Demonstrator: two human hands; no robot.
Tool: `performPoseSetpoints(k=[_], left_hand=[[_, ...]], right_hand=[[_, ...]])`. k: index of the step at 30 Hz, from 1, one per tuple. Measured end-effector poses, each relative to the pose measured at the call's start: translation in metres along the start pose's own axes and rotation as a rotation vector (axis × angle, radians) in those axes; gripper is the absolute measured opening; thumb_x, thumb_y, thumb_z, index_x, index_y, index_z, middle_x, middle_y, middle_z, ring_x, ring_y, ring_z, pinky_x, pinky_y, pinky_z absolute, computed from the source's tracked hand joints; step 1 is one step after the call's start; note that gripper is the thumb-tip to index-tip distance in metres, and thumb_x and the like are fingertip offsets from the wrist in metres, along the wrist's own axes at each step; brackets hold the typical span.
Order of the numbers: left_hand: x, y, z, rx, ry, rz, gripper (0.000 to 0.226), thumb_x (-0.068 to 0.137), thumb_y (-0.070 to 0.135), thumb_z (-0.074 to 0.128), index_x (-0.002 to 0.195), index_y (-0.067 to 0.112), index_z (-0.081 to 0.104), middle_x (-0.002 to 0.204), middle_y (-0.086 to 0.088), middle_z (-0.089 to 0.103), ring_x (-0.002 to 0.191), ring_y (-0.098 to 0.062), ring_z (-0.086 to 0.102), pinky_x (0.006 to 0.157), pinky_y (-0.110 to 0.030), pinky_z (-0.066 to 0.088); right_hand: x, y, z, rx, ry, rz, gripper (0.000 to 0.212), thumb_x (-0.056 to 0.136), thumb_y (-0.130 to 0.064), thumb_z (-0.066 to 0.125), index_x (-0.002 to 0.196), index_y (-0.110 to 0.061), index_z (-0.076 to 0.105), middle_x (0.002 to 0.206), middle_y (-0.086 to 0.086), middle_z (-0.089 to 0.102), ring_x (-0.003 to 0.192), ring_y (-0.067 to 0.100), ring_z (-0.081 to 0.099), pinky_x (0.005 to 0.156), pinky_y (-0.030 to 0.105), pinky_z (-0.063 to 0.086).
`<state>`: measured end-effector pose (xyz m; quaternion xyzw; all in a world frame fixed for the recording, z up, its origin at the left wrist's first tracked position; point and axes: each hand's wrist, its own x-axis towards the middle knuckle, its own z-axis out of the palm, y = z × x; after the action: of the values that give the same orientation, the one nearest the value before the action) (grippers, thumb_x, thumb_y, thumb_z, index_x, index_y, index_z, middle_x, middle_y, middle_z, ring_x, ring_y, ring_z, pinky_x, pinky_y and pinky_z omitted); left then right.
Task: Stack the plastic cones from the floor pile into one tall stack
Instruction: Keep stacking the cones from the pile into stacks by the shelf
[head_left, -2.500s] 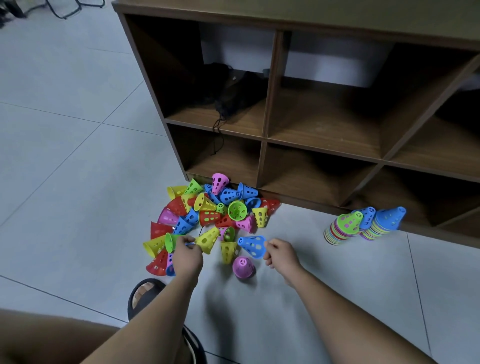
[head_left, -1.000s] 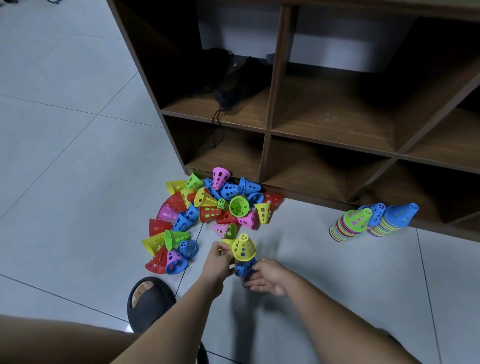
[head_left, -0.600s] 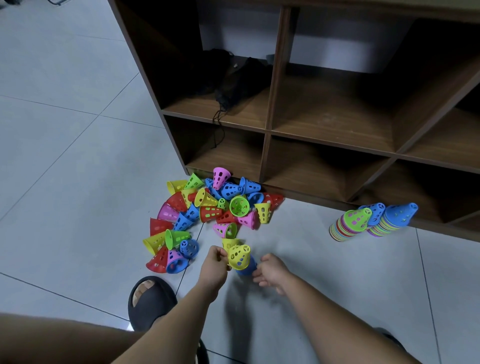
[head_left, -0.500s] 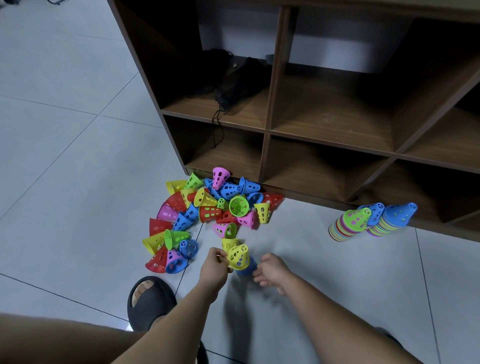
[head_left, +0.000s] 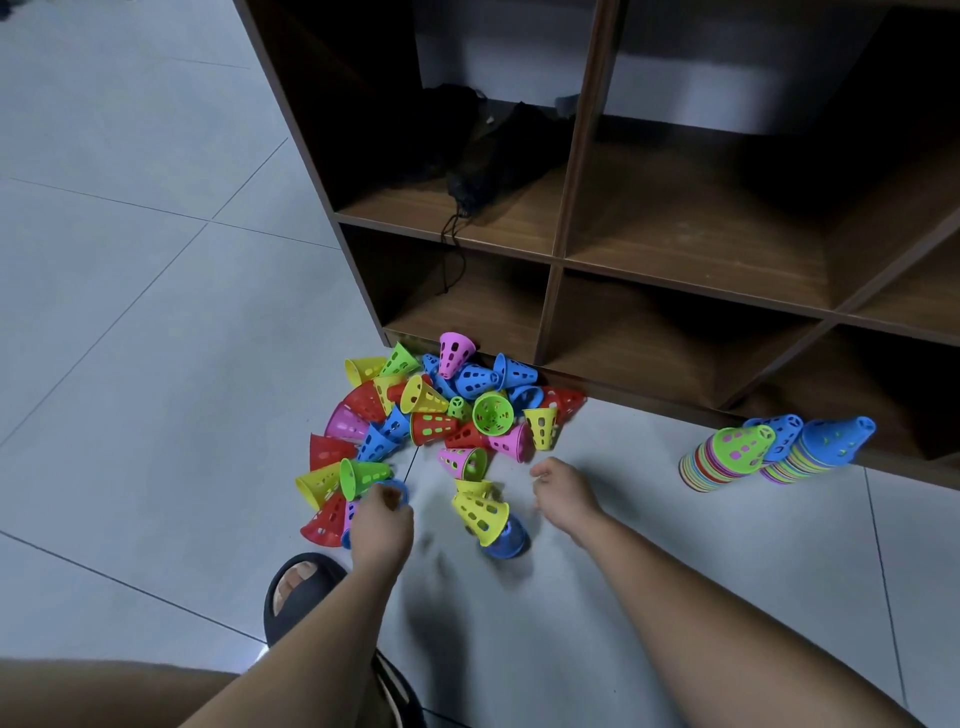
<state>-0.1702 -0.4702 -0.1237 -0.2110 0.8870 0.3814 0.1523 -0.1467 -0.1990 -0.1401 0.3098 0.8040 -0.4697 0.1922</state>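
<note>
A pile of perforated plastic cones (head_left: 441, 415) in red, yellow, green, blue and pink lies on the floor against the shelf's base. In front of it a short stack leans over, with a yellow cone (head_left: 480, 512) on a blue cone (head_left: 508, 539); neither hand touches it. My left hand (head_left: 382, 525) reaches to the pile's near left edge, where its fingertips curl on the rim of a small blue cone (head_left: 393, 489). My right hand (head_left: 563, 491) hovers right of the short stack, loosely curled and holding nothing. Two tall leaning cone stacks (head_left: 727, 457) stand at the right.
A dark wooden cubby shelf (head_left: 558, 260) rises right behind the pile; black cloth with a dangling cord (head_left: 483, 171) lies in one compartment. My foot in a black sandal (head_left: 296, 587) is planted on the pale tiled floor (head_left: 156, 364) below the left hand.
Both hands have let go of the yellow-on-blue stack, which now leans on the floor. The left hand moved left to the small blue cone; the right hand drew away to the right.
</note>
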Motion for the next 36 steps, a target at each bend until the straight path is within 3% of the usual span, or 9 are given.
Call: performPoseSetpoints(k=[4,7,10,16,22,28,31,36], left_hand=[[0.018,-0.010,-0.012,0.029,0.100,0.075,0.032,0.093,0.013,0.066,0.124,0.016,0.061,0.115,-0.005,0.068,0.095,-0.026,0.064,0.076,-0.042,0.054],[0.031,-0.022,-0.015,0.082,0.099,0.044,0.044,0.092,0.018,0.069,0.133,0.020,0.055,0.108,-0.004,0.069,0.088,-0.025,0.068,0.071,-0.044,0.058],[0.038,-0.034,-0.012,0.151,0.050,0.032,0.054,0.094,0.023,0.073,0.144,0.017,0.054,0.119,-0.010,0.073,0.099,-0.032,0.070,0.078,-0.041,0.056],[0.045,-0.043,-0.005,0.223,-0.019,0.016,0.042,0.097,0.028,0.069,0.138,0.019,0.066,0.121,-0.009,0.075,0.105,-0.032,0.070,0.087,-0.041,0.056],[0.030,-0.042,0.003,0.353,-0.090,0.040,0.051,0.084,0.038,0.079,0.129,0.021,0.062,0.119,-0.003,0.070,0.101,-0.025,0.067,0.081,-0.037,0.055],[0.012,-0.048,0.012,0.607,-0.166,0.075,0.045,0.085,0.038,0.071,0.126,0.023,0.058,0.126,-0.002,0.060,0.114,-0.026,0.059,0.083,-0.039,0.053],[0.008,-0.055,0.014,0.567,-0.182,0.075,0.035,0.098,0.039,0.059,0.124,0.016,0.058,0.124,-0.009,0.060,0.111,-0.030,0.060,0.084,-0.042,0.053],[0.003,-0.052,0.015,0.460,-0.174,0.049,0.051,0.093,0.042,0.064,0.138,0.019,0.058,0.125,-0.009,0.060,0.112,-0.029,0.062,0.086,-0.037,0.052]], right_hand=[[0.013,-0.028,-0.018,-0.132,0.064,-0.104,0.028,0.096,-0.009,0.056,0.119,-0.018,0.070,0.125,0.006,0.067,0.112,0.027,0.065,0.091,0.029,0.050],[0.029,-0.042,-0.028,-0.217,0.092,-0.174,0.030,0.097,-0.009,0.058,0.124,-0.016,0.069,0.137,0.007,0.057,0.120,0.029,0.060,0.100,0.035,0.050],[0.043,-0.047,-0.032,-0.290,0.081,-0.230,0.033,0.098,-0.005,0.057,0.128,-0.015,0.067,0.146,0.003,0.051,0.126,0.028,0.056,0.105,0.037,0.048],[0.076,-0.037,-0.035,-0.437,-0.026,-0.245,0.041,0.099,-0.002,0.056,0.137,-0.014,0.066,0.168,-0.002,0.030,0.150,0.026,0.038,0.121,0.039,0.037],[0.086,-0.022,-0.023,-0.481,0.027,-0.230,0.033,0.092,-0.002,0.063,0.123,-0.012,0.071,0.148,0.001,0.044,0.121,0.033,0.057,0.108,0.040,0.050],[0.070,-0.012,-0.018,-0.495,0.021,-0.270,0.028,0.093,0.002,0.057,0.110,-0.011,0.075,0.134,0.005,0.052,0.116,0.031,0.061,0.106,0.037,0.050],[0.058,-0.007,-0.018,-0.499,0.014,-0.285,0.027,0.095,0.002,0.056,0.108,-0.011,0.077,0.130,0.006,0.056,0.116,0.029,0.063,0.106,0.035,0.049],[0.040,0.002,-0.022,-0.418,0.025,-0.300,0.022,0.096,-0.007,0.063,0.095,-0.019,0.081,0.116,0.004,0.066,0.107,0.025,0.068,0.094,0.027,0.052]])
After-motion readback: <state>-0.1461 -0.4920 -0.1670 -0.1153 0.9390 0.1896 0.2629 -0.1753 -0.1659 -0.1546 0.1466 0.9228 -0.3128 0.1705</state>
